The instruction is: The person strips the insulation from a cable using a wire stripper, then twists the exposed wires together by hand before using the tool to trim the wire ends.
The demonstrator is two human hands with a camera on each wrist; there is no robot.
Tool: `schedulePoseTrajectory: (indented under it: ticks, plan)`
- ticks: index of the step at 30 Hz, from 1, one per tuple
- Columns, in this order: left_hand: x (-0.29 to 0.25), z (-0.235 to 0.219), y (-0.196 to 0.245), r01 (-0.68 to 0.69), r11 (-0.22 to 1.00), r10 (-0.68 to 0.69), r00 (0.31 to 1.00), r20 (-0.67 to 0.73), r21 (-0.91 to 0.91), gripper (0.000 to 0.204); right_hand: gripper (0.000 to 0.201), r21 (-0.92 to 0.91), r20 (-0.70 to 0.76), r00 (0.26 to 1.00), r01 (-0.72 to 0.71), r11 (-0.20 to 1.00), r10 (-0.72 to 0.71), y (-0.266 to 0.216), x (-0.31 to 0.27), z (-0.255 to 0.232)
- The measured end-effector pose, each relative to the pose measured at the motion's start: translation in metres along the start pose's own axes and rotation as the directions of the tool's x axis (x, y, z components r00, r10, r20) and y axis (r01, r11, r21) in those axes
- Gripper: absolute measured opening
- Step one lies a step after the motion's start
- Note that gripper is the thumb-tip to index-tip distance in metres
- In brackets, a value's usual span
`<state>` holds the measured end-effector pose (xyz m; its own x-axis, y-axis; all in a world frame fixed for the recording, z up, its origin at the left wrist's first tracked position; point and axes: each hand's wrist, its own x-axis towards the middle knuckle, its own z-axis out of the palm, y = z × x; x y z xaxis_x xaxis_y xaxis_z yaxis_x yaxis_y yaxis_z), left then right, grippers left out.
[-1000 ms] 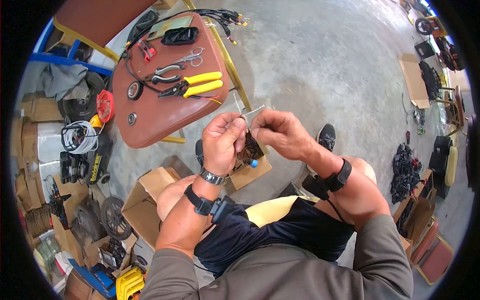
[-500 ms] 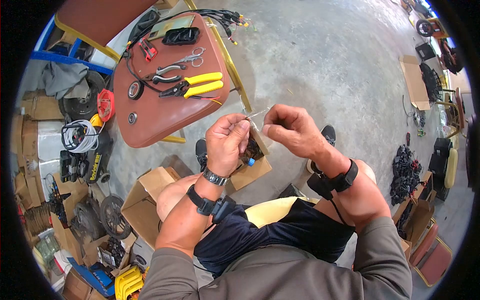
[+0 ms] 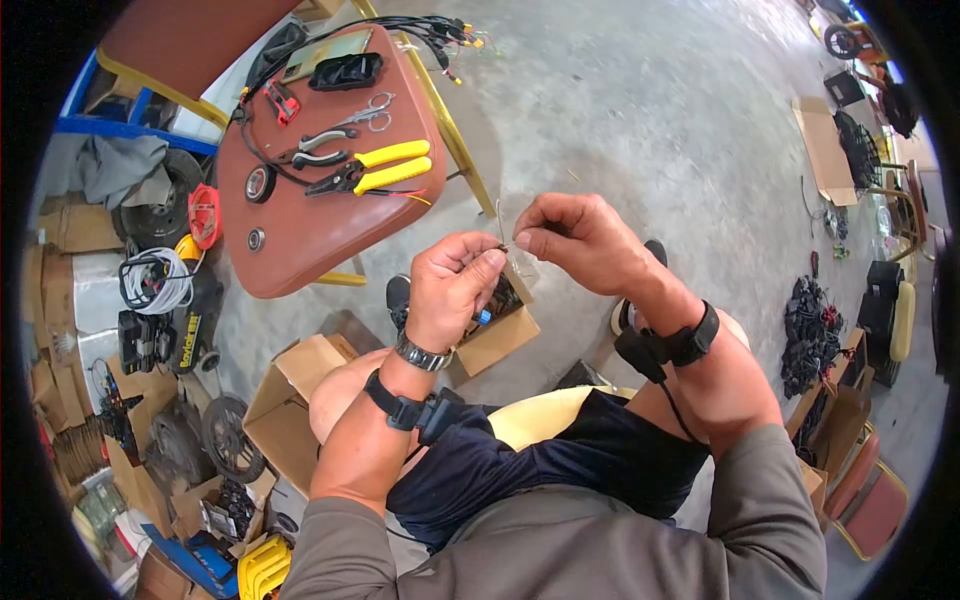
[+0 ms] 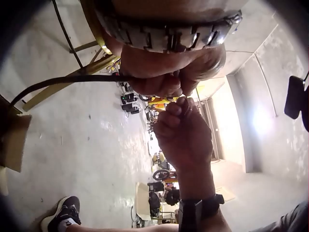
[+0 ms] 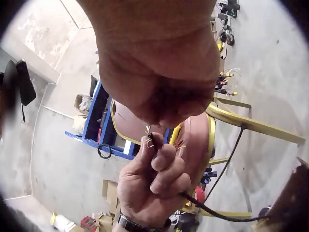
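Note:
In the head view my left hand (image 3: 487, 265) pinches the end of a black cable between thumb and forefinger, in front of my knees. Right beside it, my right hand (image 3: 522, 238) pinches a thin wire strand (image 3: 500, 222) that sticks up from that end. The right wrist view shows the left hand (image 5: 155, 153) gripping the black cable (image 5: 219, 191), with short bared wire tips (image 5: 148, 137) just under the right hand (image 5: 159, 72). Seen from the left wrist view, the cable (image 4: 72, 79) runs left from the left hand (image 4: 169, 79), and the right hand (image 4: 186, 133) meets it from below.
A brown chair seat (image 3: 300, 235) at the upper left carries yellow-handled pliers (image 3: 385, 165), scissors (image 3: 365, 115), a tape roll (image 3: 260, 184) and a wire harness (image 3: 440, 28). An open cardboard box (image 3: 505, 335) of parts sits on the concrete floor under my hands. More boxes and clutter lie at the left.
My right hand drew away to the right with the thin strand, then came back close to the left fingertips. Both hands now sit slightly higher in view.

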<state>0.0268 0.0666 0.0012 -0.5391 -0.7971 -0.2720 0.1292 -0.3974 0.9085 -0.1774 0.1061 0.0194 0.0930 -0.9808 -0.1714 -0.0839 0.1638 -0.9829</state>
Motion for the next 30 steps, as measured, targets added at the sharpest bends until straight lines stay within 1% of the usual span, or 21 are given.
schedulePoseTrajectory:
  ticks: [3, 6, 9, 10, 12, 13, 15, 16, 18, 21, 24, 25, 28, 30]
  plan:
    - [0.001, -0.001, 0.001, 0.057, 0.998, -0.057, 0.998, 0.011, -0.016, 0.017, 0.005, -0.221, -0.009, 0.975, 0.217, 0.951, -0.224, -0.005, -0.002, 0.001]
    - [0.002, -0.002, 0.003, 0.106, 0.994, -0.107, 0.994, 0.021, 0.004, 0.018, 0.005, -0.354, 0.003, 0.917, 0.375, 0.857, -0.400, 0.002, 0.000, 0.003]
    - [0.002, -0.001, 0.005, 0.141, 0.989, -0.141, 0.990, 0.009, 0.034, 0.018, 0.006, -0.432, 0.032, 0.897, 0.410, 0.803, -0.441, 0.001, -0.001, 0.003]
    - [0.002, -0.001, 0.006, 0.151, 0.988, -0.151, 0.989, 0.000, 0.040, 0.017, 0.007, -0.428, 0.028, 0.894, 0.415, 0.803, -0.448, 0.001, -0.001, 0.004]
    - [0.002, 0.001, 0.003, 0.085, 0.996, -0.083, 0.996, -0.031, 0.033, 0.016, 0.008, -0.422, 0.022, 0.885, 0.431, 0.798, -0.466, -0.001, 0.000, 0.005]
    - [0.003, 0.001, 0.002, 0.049, 0.998, -0.048, 0.998, -0.046, 0.031, 0.016, 0.008, -0.331, -0.056, 0.918, 0.353, 0.875, -0.392, -0.003, 0.000, 0.007]
    - [0.003, -0.001, 0.000, 0.001, 1.000, -0.002, 0.998, -0.069, -0.017, 0.014, 0.010, -0.119, -0.189, 0.959, 0.192, 0.974, -0.212, -0.006, -0.002, 0.011]
    - [0.003, -0.002, 0.000, -0.021, 0.999, 0.017, 0.997, -0.078, -0.041, 0.014, 0.012, -0.062, -0.153, 0.980, 0.116, 0.991, -0.125, -0.004, -0.001, 0.008]
    - [0.003, -0.002, 0.001, -0.035, 0.998, 0.030, 0.996, -0.081, -0.061, 0.014, 0.016, 0.042, -0.068, 0.997, -0.044, 0.998, 0.046, 0.001, 0.001, 0.002]
    - [0.002, -0.004, 0.002, -0.060, 0.995, 0.055, 0.997, -0.062, -0.076, 0.013, 0.020, 0.174, 0.101, 0.986, -0.147, 0.974, 0.131, -0.005, -0.003, 0.006]
    - [0.003, -0.003, 0.000, -0.085, 0.993, 0.080, 0.995, -0.059, -0.087, 0.012, 0.022, 0.189, 0.125, 0.980, -0.177, 0.966, 0.155, -0.003, -0.005, 0.014]
    - [0.003, -0.003, 0.000, -0.094, 0.991, 0.089, 0.994, -0.062, -0.091, 0.012, 0.021, 0.201, 0.109, 0.984, -0.159, 0.967, 0.139, -0.001, -0.006, 0.015]
    - [0.003, -0.005, -0.002, -0.095, 0.992, 0.088, 0.992, -0.086, -0.082, 0.012, 0.018, 0.183, 0.074, 0.984, -0.172, 0.968, 0.161, 0.000, -0.004, 0.017]
    - [0.003, -0.004, -0.002, -0.096, 0.992, 0.088, 0.992, -0.091, -0.084, 0.012, 0.016, 0.204, 0.067, 0.989, -0.140, 0.969, 0.129, 0.002, -0.005, 0.018]
